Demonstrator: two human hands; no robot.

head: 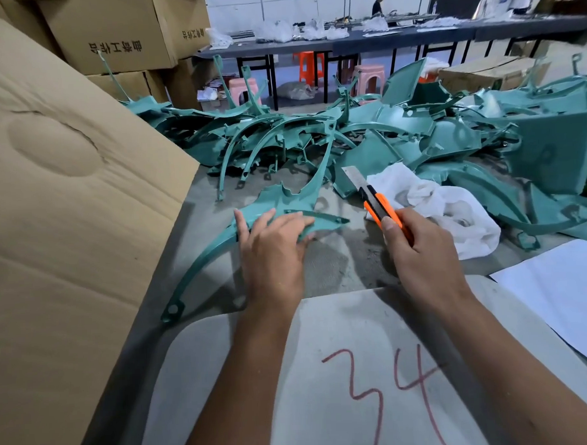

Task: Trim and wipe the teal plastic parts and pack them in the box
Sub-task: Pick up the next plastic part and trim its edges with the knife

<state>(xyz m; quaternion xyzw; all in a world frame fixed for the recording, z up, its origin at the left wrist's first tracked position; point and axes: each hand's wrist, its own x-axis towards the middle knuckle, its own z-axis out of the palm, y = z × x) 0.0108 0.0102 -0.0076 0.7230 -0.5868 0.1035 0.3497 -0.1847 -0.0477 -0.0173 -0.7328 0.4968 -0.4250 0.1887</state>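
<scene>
Trimming looks to be the step in hand. The left hand [273, 253] lies on a teal part [285, 209], a flat piece with a long curved arm, its fingers nearly straight and spread over the top while the thumb tucks under the near edge, pinning it to the grey table [333, 267]. Just to the right of this part, the right hand [419, 254] is curled round an orange knife [378, 206], thumb on the slider, blade out and pointing away, not touching the plastic. Beyond the part a heap of teal parts [365, 133] waits; to the right of the knife lies a white cloth [444, 207]. To the left of the part stands the cardboard box [61, 183]. Next, I judge, the blade must meet the edge while the left fingers stay clear.
</scene>
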